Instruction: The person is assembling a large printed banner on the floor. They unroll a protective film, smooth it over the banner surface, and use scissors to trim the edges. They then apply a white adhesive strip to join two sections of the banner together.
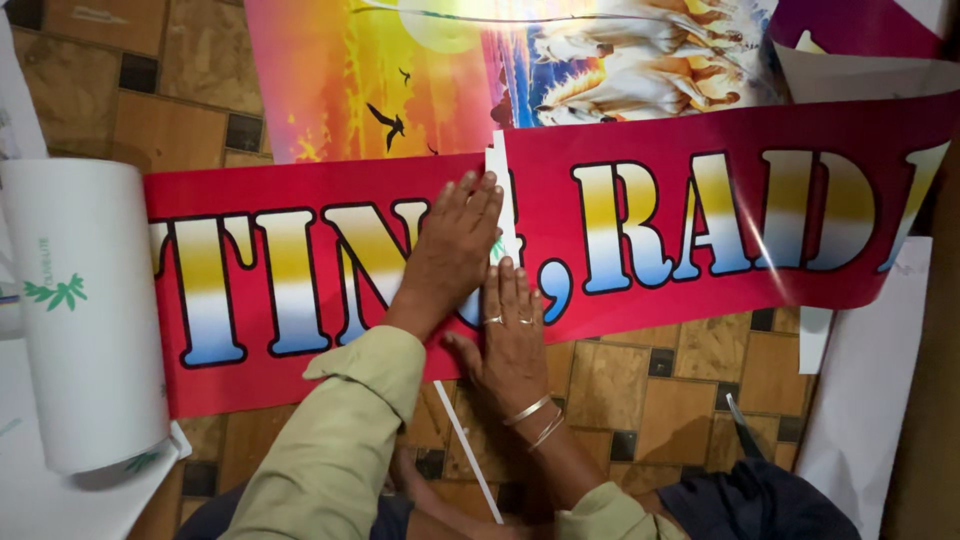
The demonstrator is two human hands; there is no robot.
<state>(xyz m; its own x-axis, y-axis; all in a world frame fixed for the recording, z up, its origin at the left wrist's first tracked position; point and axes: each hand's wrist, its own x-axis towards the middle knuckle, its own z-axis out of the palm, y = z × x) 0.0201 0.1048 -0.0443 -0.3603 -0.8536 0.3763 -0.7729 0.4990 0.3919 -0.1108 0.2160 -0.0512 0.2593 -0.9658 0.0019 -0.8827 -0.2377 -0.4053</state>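
A long red banner [700, 150] with big yellow, white and blue letters lies across a brown tiled floor [680, 390]. My left hand [455, 250] presses flat on it at a seam, fingers together and pointing up. A narrow white strip [497, 160] sticks out above those fingertips. My right hand [512, 335], with rings and bangles, lies flat just below, its fingers on the same seam. Another thin white strip [470, 450] trails down from the banner's lower edge between my arms. Neither hand holds anything.
A thick roll of white sheet [80, 310] lies over the banner's left end. A bright poster with horses and a sunset [450, 70] lies beyond the banner. White sheets [870, 400] lie at the right, with a dark pointed object [742, 428] beside them.
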